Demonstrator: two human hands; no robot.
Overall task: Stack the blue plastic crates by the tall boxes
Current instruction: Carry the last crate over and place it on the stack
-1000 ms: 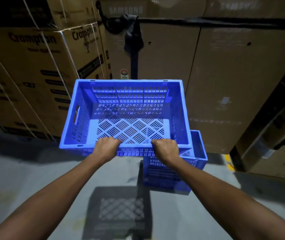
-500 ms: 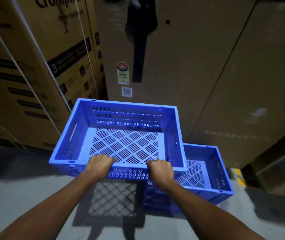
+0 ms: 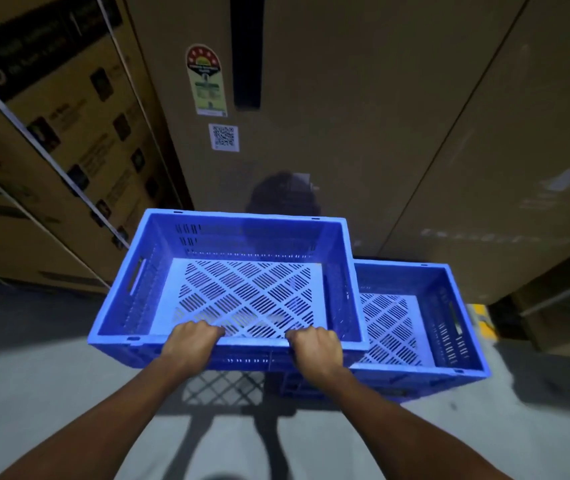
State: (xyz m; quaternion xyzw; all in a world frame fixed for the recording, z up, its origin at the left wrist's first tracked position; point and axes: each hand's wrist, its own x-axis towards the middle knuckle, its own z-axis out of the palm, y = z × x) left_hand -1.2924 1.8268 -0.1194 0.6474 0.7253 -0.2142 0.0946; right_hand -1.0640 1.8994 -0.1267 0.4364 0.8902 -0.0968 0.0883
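Head view: an empty blue crate [image 3: 242, 292] hangs above the floor, its near rim clamped by the left hand [image 3: 191, 342] and right hand [image 3: 316, 344]; shifting right and squaring corners should seat it on the second crate [image 3: 449, 341] beside the tall boxes [image 3: 345, 133].

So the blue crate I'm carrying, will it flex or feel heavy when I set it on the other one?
Probably light: the held crate is empty, with slotted walls and base. Likely stiff, since it stays square though the left hand and right hand grip only its near rim. It may tip forward, being held from one edge.
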